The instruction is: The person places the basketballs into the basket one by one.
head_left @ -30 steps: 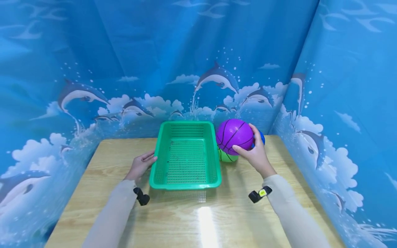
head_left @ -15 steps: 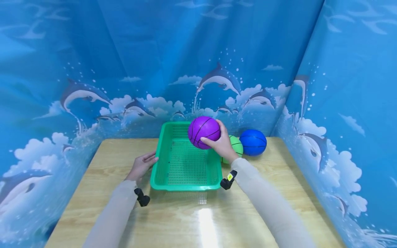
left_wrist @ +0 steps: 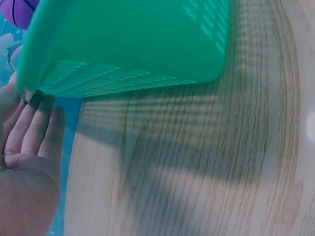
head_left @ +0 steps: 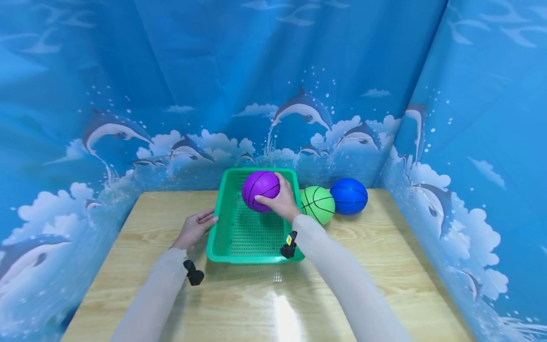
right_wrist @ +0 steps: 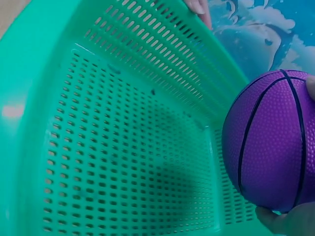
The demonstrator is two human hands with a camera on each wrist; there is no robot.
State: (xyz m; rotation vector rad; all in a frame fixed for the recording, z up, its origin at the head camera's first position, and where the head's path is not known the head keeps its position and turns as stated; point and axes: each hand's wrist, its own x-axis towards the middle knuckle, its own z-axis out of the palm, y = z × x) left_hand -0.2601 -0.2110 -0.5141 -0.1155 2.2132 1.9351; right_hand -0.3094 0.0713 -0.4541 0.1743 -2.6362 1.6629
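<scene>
My right hand [head_left: 284,200] grips a purple mini basketball [head_left: 258,189], thumb and fingers spread around its right side. In the head view the ball is over the back part of a green perforated plastic basket [head_left: 255,259]. The right wrist view shows the ball [right_wrist: 270,142] near the far wall, apart from the basket floor. At the basket's left rim is my left hand [head_left: 195,231], the thumb over the edge. The left wrist view has its fingers [left_wrist: 34,128] under that rim. In the basket no other ball shows.
A light green mini basketball [head_left: 317,205] stands on the wooden table [head_left: 239,304] just right of the basket. A blue ball [head_left: 348,196] sits beside it, farther right. Behind and at the sides hangs a blue dolphin-print curtain [head_left: 213,85].
The purple ball has moved left in my right hand, from above the green ball to over the basket, then lower. The green and blue balls are uncovered. My left hand stays at the rim.
</scene>
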